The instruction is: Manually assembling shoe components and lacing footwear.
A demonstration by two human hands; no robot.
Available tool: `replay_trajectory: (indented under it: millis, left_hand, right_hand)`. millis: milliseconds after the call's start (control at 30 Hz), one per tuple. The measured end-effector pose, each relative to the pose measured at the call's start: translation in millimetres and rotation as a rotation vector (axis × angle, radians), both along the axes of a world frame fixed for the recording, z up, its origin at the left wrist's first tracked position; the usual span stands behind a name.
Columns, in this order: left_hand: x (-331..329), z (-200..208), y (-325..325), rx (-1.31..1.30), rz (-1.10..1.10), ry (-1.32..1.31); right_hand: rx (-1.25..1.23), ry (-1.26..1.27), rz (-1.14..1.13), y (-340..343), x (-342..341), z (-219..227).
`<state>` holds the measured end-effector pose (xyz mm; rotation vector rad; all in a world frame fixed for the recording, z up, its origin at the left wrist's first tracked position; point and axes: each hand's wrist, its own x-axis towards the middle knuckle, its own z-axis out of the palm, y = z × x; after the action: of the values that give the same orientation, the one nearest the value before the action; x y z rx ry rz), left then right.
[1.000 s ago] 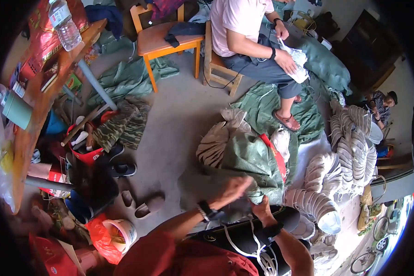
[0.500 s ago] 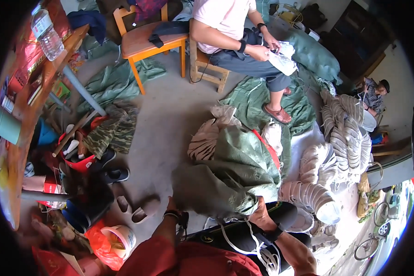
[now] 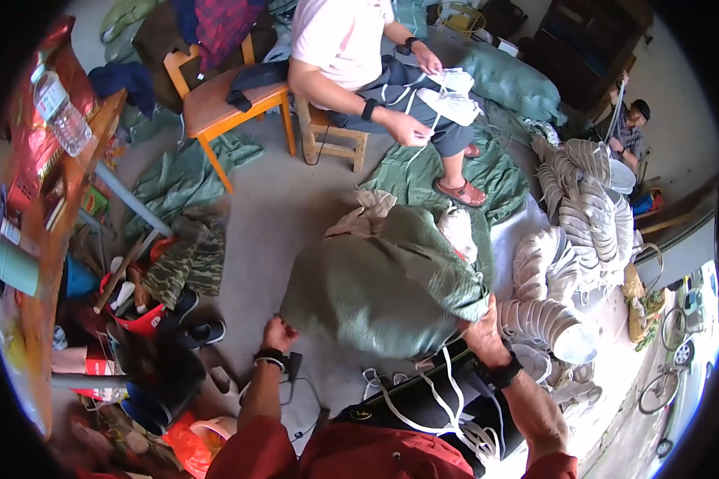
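Observation:
A dark green woven sack (image 3: pixel 367 287) is stretched out in front of me, bulging between my hands. At its lower left corner my left hand (image 3: pixel 278 334) is closed with the edge pinched in the fingers. My right hand (image 3: pixel 481 329) grips the bunched right edge of the sack. Below the right hand, white cords (image 3: pixel 455 419) hang down and gather over my lap. Just beyond the sack lie a pale cloth bundle (image 3: pixel 367 214) and a white bundle (image 3: pixel 458 231), both partly covered by it.
A seated person (image 3: pixel 347 56) handles white strips ahead, beside a wooden chair (image 3: pixel 232 89). Stacks of nested white cup-shaped pieces (image 3: pixel 547 323) stand on the right. To the left are a wooden table (image 3: pixel 60 271), shoes (image 3: pixel 204 334) and a pail (image 3: pixel 214 435). Another person (image 3: pixel 627 128) sits far right.
The green sack has been spread wider and now covers most of the red strip. My left hand has moved left and up with its edge. The seated person's hands have drawn apart.

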<state>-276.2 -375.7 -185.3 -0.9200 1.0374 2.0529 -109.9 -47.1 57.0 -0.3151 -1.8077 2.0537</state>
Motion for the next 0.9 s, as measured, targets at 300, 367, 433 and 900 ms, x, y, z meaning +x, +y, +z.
replay_trajectory:
  millis: [300, 367, 433, 900]
  left_hand:
    - [-93.1, 308.8, 44.0, -0.007, -0.032, 0.711]
    - [-78.0, 383.1, 70.7, -0.047, -0.005, 0.899]
    - [-65.9, 448.7, 76.9, 0.093, -0.013, 1.149]
    - [37.0, 430.6, 186.5, -0.033, -0.694, 1.408]
  right_hand:
    - [0.308, 0.005, -0.233, 37.6, -28.0, 48.7]
    - [0.239, -0.193, -0.224, 48.0, -26.8, 59.5]
    - [0.042, -0.262, -0.151, 41.5, -27.6, 70.3]
    - [0.437, -0.089, 0.091, 18.7, 18.2, 59.4]
